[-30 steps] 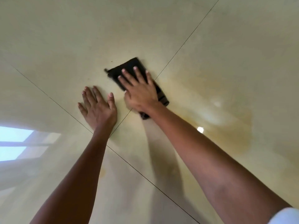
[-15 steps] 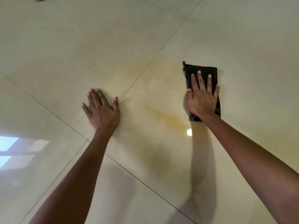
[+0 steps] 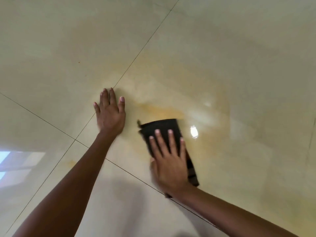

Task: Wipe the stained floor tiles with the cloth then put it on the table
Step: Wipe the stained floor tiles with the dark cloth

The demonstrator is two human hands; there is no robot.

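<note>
Head view, looking down on glossy cream floor tiles [image 3: 222, 48].

Cloth: the dark cloth [image 3: 161, 128] lay flat on the floor, folded to a rough rectangle, with its long side running from upper left to lower right. A striped edge showed along its right side.

Right hand: the right hand [image 3: 168, 161] lay palm down on top of the cloth, fingers straight and slightly spread, pressing it against the tile. No finger was seen curled round the fabric. The outline of the hand was motion-blurred, and the thumb side was too smeared to read.

Stain: an orange-yellow streak [image 3: 162, 113] sat just beyond the far edge of the cloth and met that edge. A fainter yellowish film spread widely over the same tile, above and to the right. A small yellowish smudge [image 3: 71, 162] marked the lower-left tile.

Left hand: the left hand [image 3: 110, 115] rested flat on the floor, palm down, fingers straight and close together, thumb out to the right, holding nothing. It lay to the left of the cloth and apart from it.

Joints: one grout line [image 3: 145, 43] ran down from the top right and passed under the left hand. A second grout line [image 3: 42, 119] crossed it below that hand's wrist and ran on beneath the right wrist.

Reflections: a bright light spot [image 3: 194, 131] lay just right of the cloth, and a window reflection [image 3: 13, 161] at the left edge.

Both forearms were bare and entered from the bottom of the view.
</note>
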